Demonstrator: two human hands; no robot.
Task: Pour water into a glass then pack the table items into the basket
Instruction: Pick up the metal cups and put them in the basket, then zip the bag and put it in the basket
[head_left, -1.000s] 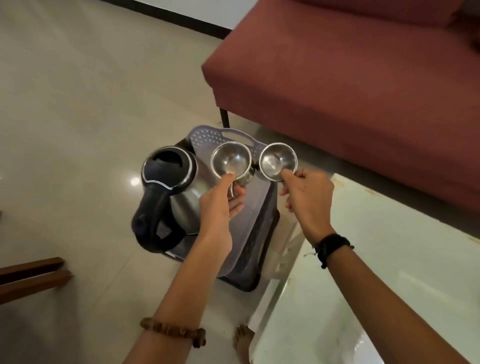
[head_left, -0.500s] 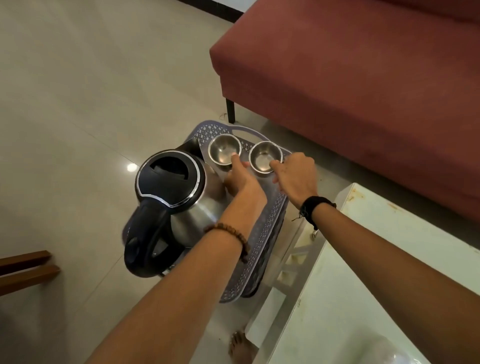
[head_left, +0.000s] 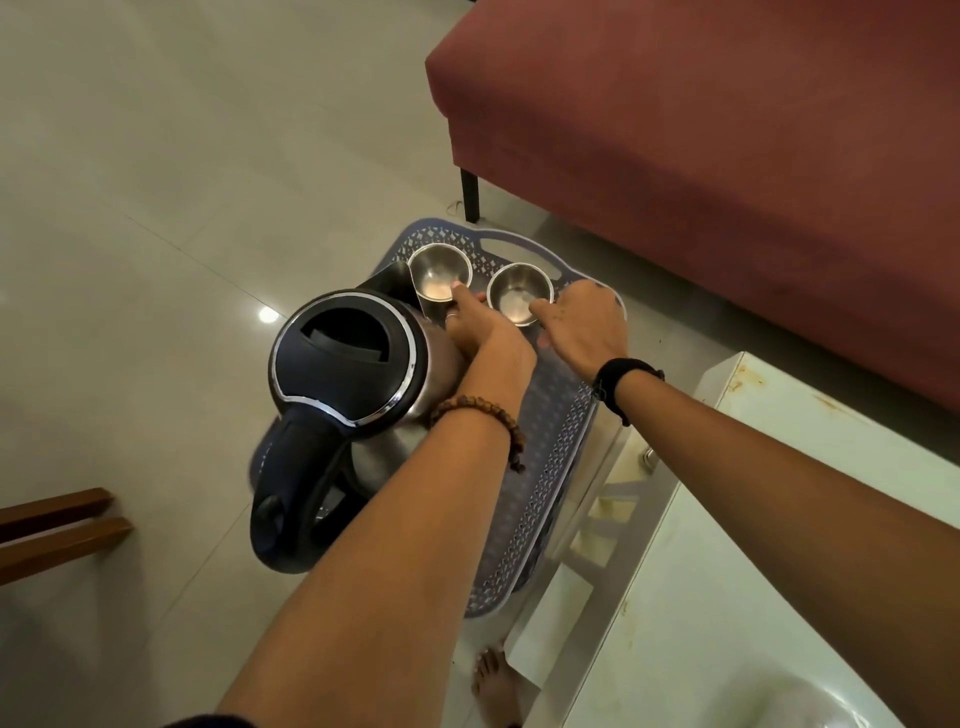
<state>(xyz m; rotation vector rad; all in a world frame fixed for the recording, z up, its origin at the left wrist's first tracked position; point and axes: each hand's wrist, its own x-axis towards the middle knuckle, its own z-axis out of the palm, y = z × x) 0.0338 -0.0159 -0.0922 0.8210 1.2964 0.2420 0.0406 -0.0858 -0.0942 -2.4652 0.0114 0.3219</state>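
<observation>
A grey perforated plastic basket sits on the floor beside the table. A steel electric kettle with a black lid and handle stands in its left side. Two small steel cups stand low at the basket's far end. My left hand grips the left cup at its near rim. My right hand holds the right cup the same way. Both cups look down inside the basket; whether they rest on its bottom I cannot tell.
A dark red sofa with a black leg fills the upper right. A white glass-topped table lies at the lower right. Wooden furniture bars jut in from the left. My bare foot stands below the basket on the tiled floor.
Both hands have lowered the two cups from above the basket down into its far end, next to the kettle. My head has moved closer.
</observation>
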